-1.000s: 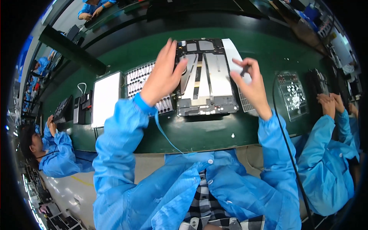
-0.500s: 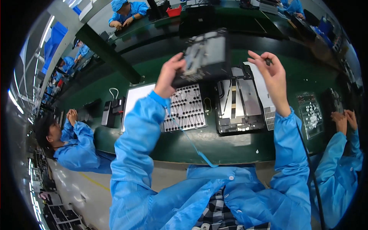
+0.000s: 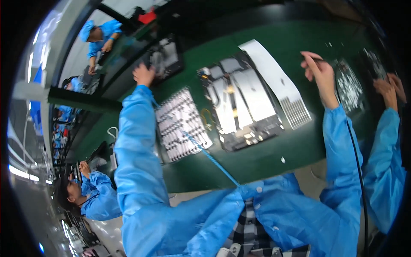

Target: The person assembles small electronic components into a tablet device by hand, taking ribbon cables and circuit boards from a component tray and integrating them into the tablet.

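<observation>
My left hand (image 3: 143,73) reaches far out to the back left and grips the edge of a dark flat panel (image 3: 166,58) lying on the raised belt there. My right hand (image 3: 319,73) is raised at the right, its fingers closed on a thin dark tool (image 3: 314,56) whose black cable (image 3: 355,154) runs down along my sleeve. Between my arms an open metal chassis (image 3: 239,103) with silver plates lies on the green bench (image 3: 265,158). A tray of small white parts (image 3: 182,124) sits to its left, and a white perforated sheet (image 3: 278,81) to its right.
A blue coiled cord (image 3: 209,156) runs from my chest toward the tray. A co-worker's hands (image 3: 387,88) work beside another board (image 3: 349,83) at the right. Other people in blue coats sit at lower left (image 3: 92,192) and across the belt (image 3: 100,36).
My left hand lifted the dark panel off the chassis and carried it to the far left belt. The view swung and tilted, and my right hand rose away from the chassis.
</observation>
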The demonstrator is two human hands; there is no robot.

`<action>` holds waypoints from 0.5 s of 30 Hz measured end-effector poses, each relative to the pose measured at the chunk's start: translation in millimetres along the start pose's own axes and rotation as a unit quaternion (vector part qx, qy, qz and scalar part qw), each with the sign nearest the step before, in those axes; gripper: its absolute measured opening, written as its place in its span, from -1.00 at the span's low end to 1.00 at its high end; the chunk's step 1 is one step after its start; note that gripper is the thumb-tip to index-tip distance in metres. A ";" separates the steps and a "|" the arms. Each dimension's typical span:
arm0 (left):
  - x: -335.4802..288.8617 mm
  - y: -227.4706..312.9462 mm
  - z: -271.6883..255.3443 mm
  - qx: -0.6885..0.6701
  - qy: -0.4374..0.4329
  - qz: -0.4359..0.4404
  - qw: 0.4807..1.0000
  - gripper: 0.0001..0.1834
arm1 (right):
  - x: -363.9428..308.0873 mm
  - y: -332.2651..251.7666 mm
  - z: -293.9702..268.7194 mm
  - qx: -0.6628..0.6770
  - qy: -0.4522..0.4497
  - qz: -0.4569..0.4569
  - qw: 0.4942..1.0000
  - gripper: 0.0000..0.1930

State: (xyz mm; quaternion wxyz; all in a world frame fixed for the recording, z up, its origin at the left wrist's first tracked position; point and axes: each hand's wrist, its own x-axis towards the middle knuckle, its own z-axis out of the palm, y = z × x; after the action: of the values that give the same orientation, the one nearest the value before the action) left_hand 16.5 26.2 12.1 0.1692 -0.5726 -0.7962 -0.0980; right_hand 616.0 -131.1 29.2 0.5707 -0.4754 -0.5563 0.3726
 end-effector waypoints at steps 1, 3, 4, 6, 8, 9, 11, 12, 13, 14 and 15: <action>-1.4 7.5 -14.8 -0.135 0.100 0.143 0.975 -0.48 | 0.3 3.3 -4.6 0.014 -0.021 0.017 1.000 -0.68; -53.4 100.6 -101.6 -0.393 0.081 0.305 0.864 -0.72 | -1.3 9.7 -12.0 0.011 -0.037 0.051 0.998 -0.68; -86.7 142.7 -141.3 -0.443 0.002 0.341 0.829 -0.76 | -1.2 12.7 -9.5 0.015 -0.055 0.054 0.997 -0.68; -145.3 214.3 -189.2 -0.404 -0.183 0.547 0.710 -0.71 | -3.3 19.5 -13.2 0.006 -0.085 0.052 0.995 -0.68; -194.3 261.9 -206.2 -0.225 -0.149 0.668 0.694 -0.63 | -7.3 26.0 -15.0 -0.005 -0.093 0.058 0.994 -0.67; -203.9 276.1 -196.2 -0.167 -0.180 0.667 0.703 -0.56 | -7.4 24.5 -13.2 -0.013 -0.112 0.053 0.992 -0.67; -211.6 296.0 -187.3 -0.015 -0.230 0.646 0.728 -0.51 | -6.8 20.5 -9.2 -0.003 -0.104 0.055 0.993 -0.67; -212.1 296.8 -181.0 -0.012 -0.229 0.644 0.730 -0.51 | -6.2 21.7 -7.4 -0.007 -0.110 0.047 0.993 -0.67; -212.1 294.4 -174.2 -0.037 -0.228 0.659 0.716 -0.49 | -7.2 24.1 -6.1 -0.010 -0.113 0.042 0.993 -0.67; -211.9 292.6 -168.3 -0.061 -0.227 0.673 0.701 -0.47 | -6.7 24.4 -6.7 -0.007 -0.116 0.039 0.993 -0.68; -211.8 292.1 -163.0 -0.059 -0.228 0.674 0.700 -0.47 | -5.0 25.8 -6.2 -0.005 -0.114 0.039 0.993 -0.68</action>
State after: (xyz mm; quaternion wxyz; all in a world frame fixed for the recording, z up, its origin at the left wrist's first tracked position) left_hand 378.9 -122.0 70.8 -0.0311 -0.9698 -0.2048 0.1286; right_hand 624.4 -129.6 3.5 0.4858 -0.4539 -0.6009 0.4436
